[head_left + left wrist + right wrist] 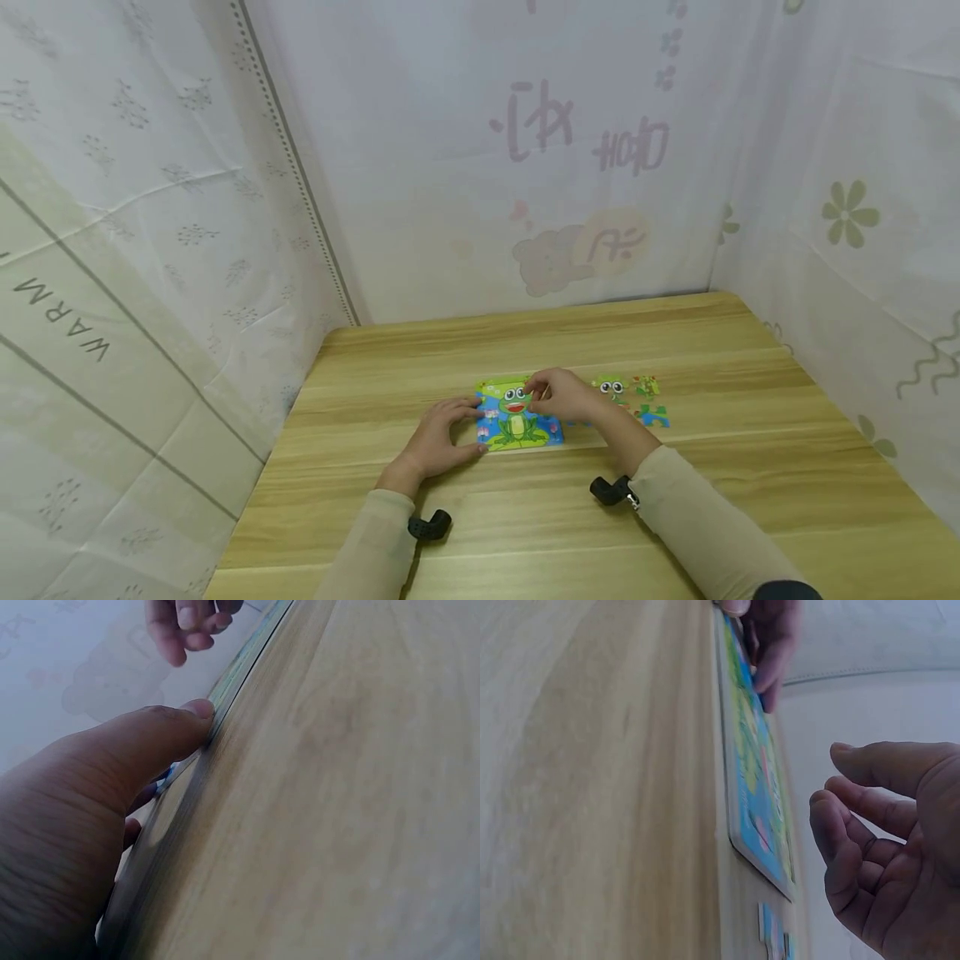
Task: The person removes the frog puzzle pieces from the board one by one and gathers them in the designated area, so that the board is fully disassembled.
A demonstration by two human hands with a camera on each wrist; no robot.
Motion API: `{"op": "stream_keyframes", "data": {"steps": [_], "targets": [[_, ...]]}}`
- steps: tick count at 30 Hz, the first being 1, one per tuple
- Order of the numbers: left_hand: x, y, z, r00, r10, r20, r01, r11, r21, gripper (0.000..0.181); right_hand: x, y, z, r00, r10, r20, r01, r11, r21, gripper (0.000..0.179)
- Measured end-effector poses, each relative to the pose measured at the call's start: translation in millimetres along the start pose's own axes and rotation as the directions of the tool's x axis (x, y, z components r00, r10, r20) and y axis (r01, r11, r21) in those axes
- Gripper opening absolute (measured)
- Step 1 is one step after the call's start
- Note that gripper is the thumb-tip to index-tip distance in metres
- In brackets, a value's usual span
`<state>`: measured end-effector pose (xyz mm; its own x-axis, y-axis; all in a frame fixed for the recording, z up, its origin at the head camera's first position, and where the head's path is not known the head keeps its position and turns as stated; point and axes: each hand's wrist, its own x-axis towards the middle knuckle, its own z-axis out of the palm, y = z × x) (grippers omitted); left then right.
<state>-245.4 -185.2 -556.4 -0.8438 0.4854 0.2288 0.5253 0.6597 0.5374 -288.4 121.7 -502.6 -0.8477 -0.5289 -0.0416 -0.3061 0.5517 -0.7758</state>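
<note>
A flat frog-picture puzzle board (517,429) lies on the wooden table, its thin edge visible in the right wrist view. My left hand (442,437) rests at its left side. The thumb (161,739) touches the near corner, while the other fingers reach along the left edge. Above the right part of the board hovers my right hand (566,396), loosely bent, with thumb and forefinger apart and nothing visible between them. Jigsaw pieces lie just right of the board: a part with frog eyes (611,388), a green piece (645,385) and a blue-green piece (654,416). My right hand hides some.
The wooden table (525,525) extends around the board. Printed cloth curtains (450,167) hang behind it and on both sides. Each wrist wears a black camera mount, one on the left (430,526) and one on the right (610,491).
</note>
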Motion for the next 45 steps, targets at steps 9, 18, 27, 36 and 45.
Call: {"op": "stream_keyframes", "data": {"steps": [9,18,27,36,45], "targets": [[0.7,-1.6,0.1,1.0,0.012,-0.009,-0.012,1.0,0.003,0.058,13.3,-10,15,0.999,-0.03,0.037,0.031,0.999,-0.019,0.025],[-0.5,-1.2,1.4,0.999,0.025,-0.025,-0.025,1.0,-0.007,0.058,17.5,-9,28,0.996,0.002,0.085,0.004,0.998,-0.066,0.024],[-0.3,-1.3,1.5,1.0,0.001,-0.01,-0.001,1.0,-0.016,0.06,17.6,-11,34,0.994,-0.015,0.113,0.025,0.996,-0.09,0.024],[-0.3,-0.7,0.7,1.0,-0.001,-0.017,0.001,1.0,-0.017,0.059,16.0,-14,36,0.992,-0.015,0.126,0.027,0.995,-0.094,0.029],[-0.2,-1.6,1.0,0.999,-0.038,0.012,0.038,0.999,-0.016,0.061,13.2,-14,40,0.991,-0.013,0.132,0.02,0.999,-0.047,0.022]]}}
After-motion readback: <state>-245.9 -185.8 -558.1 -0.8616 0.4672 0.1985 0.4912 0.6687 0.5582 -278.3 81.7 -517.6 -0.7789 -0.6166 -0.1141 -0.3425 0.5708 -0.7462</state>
